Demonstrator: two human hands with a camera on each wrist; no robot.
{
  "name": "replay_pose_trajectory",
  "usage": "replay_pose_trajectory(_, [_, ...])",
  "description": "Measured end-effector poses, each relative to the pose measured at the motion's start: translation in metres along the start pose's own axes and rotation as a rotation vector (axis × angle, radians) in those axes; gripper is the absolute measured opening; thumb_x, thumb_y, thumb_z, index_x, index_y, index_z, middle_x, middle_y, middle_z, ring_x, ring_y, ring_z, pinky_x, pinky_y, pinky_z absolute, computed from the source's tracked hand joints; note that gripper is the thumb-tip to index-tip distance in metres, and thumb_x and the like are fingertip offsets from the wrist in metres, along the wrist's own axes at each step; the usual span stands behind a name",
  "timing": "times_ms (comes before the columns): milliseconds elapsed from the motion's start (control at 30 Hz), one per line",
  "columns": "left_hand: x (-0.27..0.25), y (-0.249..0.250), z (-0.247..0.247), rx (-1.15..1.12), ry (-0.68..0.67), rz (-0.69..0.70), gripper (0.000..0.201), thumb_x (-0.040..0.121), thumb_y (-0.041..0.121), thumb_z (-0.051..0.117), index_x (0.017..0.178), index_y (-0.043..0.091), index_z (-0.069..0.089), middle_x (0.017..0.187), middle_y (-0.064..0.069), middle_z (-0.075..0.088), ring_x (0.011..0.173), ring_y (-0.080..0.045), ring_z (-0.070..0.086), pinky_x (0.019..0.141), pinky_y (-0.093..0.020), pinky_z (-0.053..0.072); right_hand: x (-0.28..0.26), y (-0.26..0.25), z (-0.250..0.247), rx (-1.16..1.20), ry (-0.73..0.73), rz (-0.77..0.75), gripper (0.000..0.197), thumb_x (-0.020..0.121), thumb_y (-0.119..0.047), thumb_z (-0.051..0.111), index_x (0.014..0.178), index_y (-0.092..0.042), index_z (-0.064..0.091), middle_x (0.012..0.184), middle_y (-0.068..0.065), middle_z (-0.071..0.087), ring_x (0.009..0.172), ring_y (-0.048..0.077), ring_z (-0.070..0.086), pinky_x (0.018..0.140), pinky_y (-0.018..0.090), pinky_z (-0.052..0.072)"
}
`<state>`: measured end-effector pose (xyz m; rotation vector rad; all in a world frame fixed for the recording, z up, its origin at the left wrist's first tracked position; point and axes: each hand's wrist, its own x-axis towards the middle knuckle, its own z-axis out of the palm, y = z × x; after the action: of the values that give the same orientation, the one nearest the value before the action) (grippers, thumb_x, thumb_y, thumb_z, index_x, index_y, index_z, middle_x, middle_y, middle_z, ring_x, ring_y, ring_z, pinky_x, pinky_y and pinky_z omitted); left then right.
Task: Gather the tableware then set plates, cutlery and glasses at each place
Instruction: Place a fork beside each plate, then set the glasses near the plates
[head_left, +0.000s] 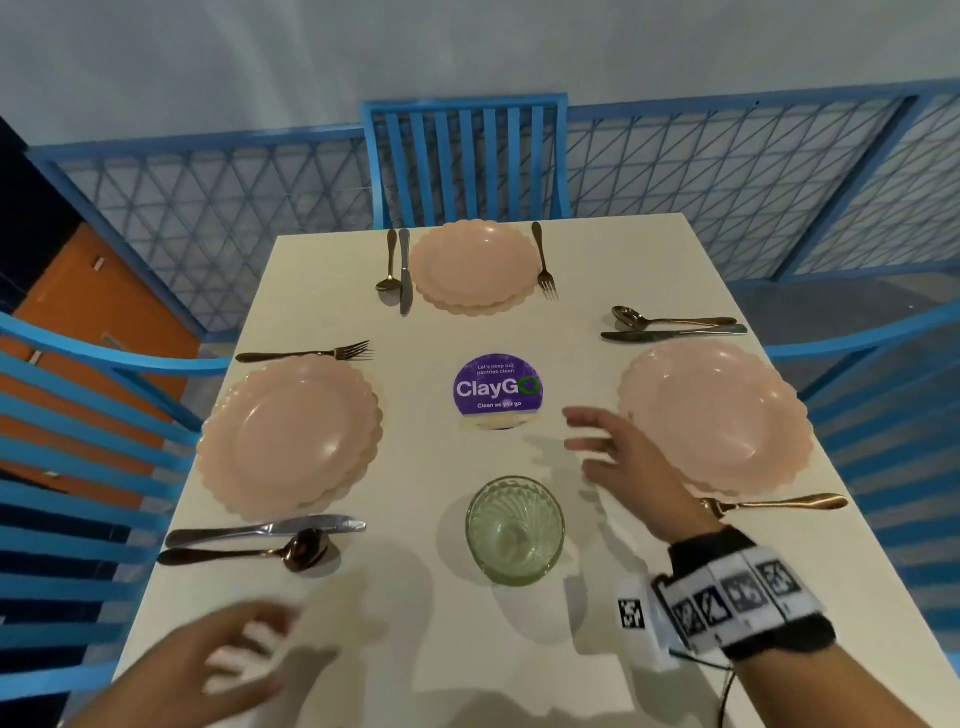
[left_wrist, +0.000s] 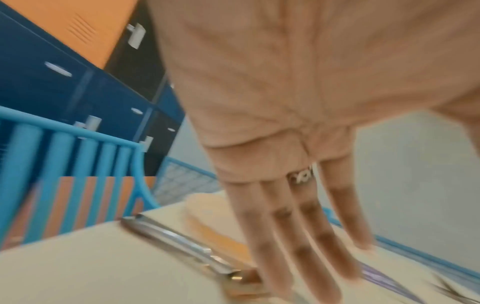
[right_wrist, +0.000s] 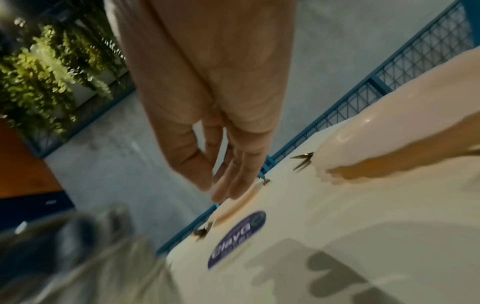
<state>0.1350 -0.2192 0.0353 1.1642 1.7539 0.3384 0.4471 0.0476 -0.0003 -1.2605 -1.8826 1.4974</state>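
A white rectangular table (head_left: 467, 332) is carrying three place settings and one glass. The ribbed pale-green drinking glass (head_left: 515, 530) is standing upright at about 6 o'clock from the round purple "ClayGo" sticker (head_left: 497, 387) at the table's centre, apart from every plate.

The right hand (head_left: 618, 462) is hovering just to the 2 o'clock side of the glass, fingers straight and spread, holding nothing; the right wrist view shows the fingers extended with only small gaps between them. A black wrist strap with white square markers (head_left: 737, 597) is sitting behind it. The left hand (head_left: 228, 660) is blurred at 7 o'clock of the glass, over the near table edge, empty; in the left wrist view its fingers (left_wrist: 298, 230) are stretching out straight and close together, with a ring (left_wrist: 301, 174) on one.

A scalloped peach plate (head_left: 291, 436) is lying at 9 o'clock of the sticker, with a bronze fork (head_left: 306, 354) on its far side and a silver knife (head_left: 265, 529) and bronze spoon (head_left: 249, 553) on its near side. A second scalloped peach plate (head_left: 717, 415) is sitting at 3 o'clock, a third (head_left: 475, 265) at 12 o'clock, each flanked by cutlery. Blue slatted chairs (head_left: 462, 156) are standing at three sides.
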Motion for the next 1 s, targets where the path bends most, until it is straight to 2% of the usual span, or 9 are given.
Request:
replay_pose_trajectory(67, [0.018,0.024,0.008,0.028,0.072,0.101,0.087,0.047,0.073,0.073,0.125,0.058,0.037,0.123,0.029,0.053,0.108,0.005,0.057,0.092,-0.015,0.049,-0.023,0.010,0.012,-0.060,-0.182,-0.001,0.068,0.079,0.012,0.059,0.128,-0.032,0.043,0.136,-0.007,0.046,0.119,0.009,0.053,0.088,0.028,0.052])
replay_pose_trajectory(167, [0.060,0.055,0.029,0.043,0.026,0.262,0.109,0.052,0.062,0.078,0.138,0.055,0.011,0.140,0.037,0.030,0.126,0.017,0.035,0.100,-0.007,0.036,-0.043,0.025,0.028,-0.130,-0.359,0.001,0.089,0.071,-0.003,0.075,0.136,-0.041,0.027,0.140,-0.012,0.041,0.126,0.007,0.046,0.101,0.026,0.043])
replay_pose_trajectory(267, [0.096,0.079,0.052,-0.009,-0.019,0.313,0.122,0.053,0.045,0.086,0.141,0.048,0.002,0.147,0.030,0.020,0.133,0.015,0.025,0.106,-0.013,0.028,-0.050,0.034,0.044,-0.107,-0.371,0.033,0.101,0.063,-0.018,0.084,0.134,-0.047,0.018,0.136,-0.017,0.044,0.124,0.004,0.045,0.104,0.025,0.040])
replay_pose_trajectory(367, [0.119,0.089,0.075,-0.019,-0.024,0.367,0.125,0.055,0.030,0.090,0.147,0.033,0.005,0.147,0.018,0.025,0.135,0.004,0.027,0.110,-0.019,0.027,-0.049,0.041,0.058,0.028,-0.303,0.027,0.100,0.054,-0.023,0.089,0.127,-0.048,0.025,0.131,-0.016,0.048,0.122,0.000,0.049,0.101,0.016,0.041])
replay_pose_trajectory(433, [0.128,0.092,0.087,-0.029,0.025,0.395,0.121,0.051,0.030,0.091,0.144,0.034,0.014,0.142,0.014,0.037,0.131,0.002,0.036,0.110,-0.019,0.032,-0.049,0.043,0.065,0.095,-0.260,0.000,0.103,0.046,-0.037,0.091,0.128,-0.043,0.028,0.128,-0.017,0.049,0.116,-0.011,0.050,0.095,0.008,0.041])
replay_pose_trajectory(567, [0.132,0.096,0.099,-0.171,0.119,0.423,0.103,0.042,0.037,0.088,0.129,0.038,0.034,0.123,0.016,0.055,0.115,0.004,0.053,0.100,-0.019,0.042,-0.049,0.047,0.075,0.190,-0.172,-0.025,0.109,0.033,-0.061,0.086,0.126,-0.035,0.035,0.119,-0.014,0.058,0.112,-0.006,0.056,0.092,0.015,0.046])
replay_pose_trajectory(700, [0.135,0.099,0.103,-0.248,0.169,0.414,0.100,0.040,0.032,0.085,0.129,0.036,0.039,0.120,0.013,0.059,0.113,0.000,0.056,0.098,-0.022,0.046,-0.046,0.050,0.079,0.162,-0.110,-0.040,0.103,0.033,-0.062,0.085,0.122,-0.038,0.039,0.117,-0.015,0.061,0.112,0.000,0.058,0.094,0.022,0.048])
replay_pose_trajectory(867, [0.143,0.109,0.096,-0.300,0.197,0.416,0.094,0.039,0.028,0.081,0.124,0.040,0.043,0.117,0.014,0.060,0.110,0.003,0.057,0.092,-0.015,0.045,-0.037,0.043,0.077,0.132,-0.063,-0.041,0.087,0.041,-0.038,0.084,0.117,-0.037,0.041,0.114,-0.014,0.060,0.105,-0.009,0.058,0.087,0.013,0.047])
replay_pose_trajectory(1000, [0.150,0.125,0.080,-0.378,0.252,0.467,0.090,0.046,0.015,0.088,0.124,0.033,0.047,0.115,0.017,0.062,0.110,0.004,0.057,0.093,-0.014,0.044,-0.020,0.037,0.069,0.102,-0.044,-0.066,0.088,0.051,-0.023,0.088,0.120,-0.037,0.036,0.117,-0.011,0.059,0.106,-0.003,0.059,0.086,0.016,0.051])
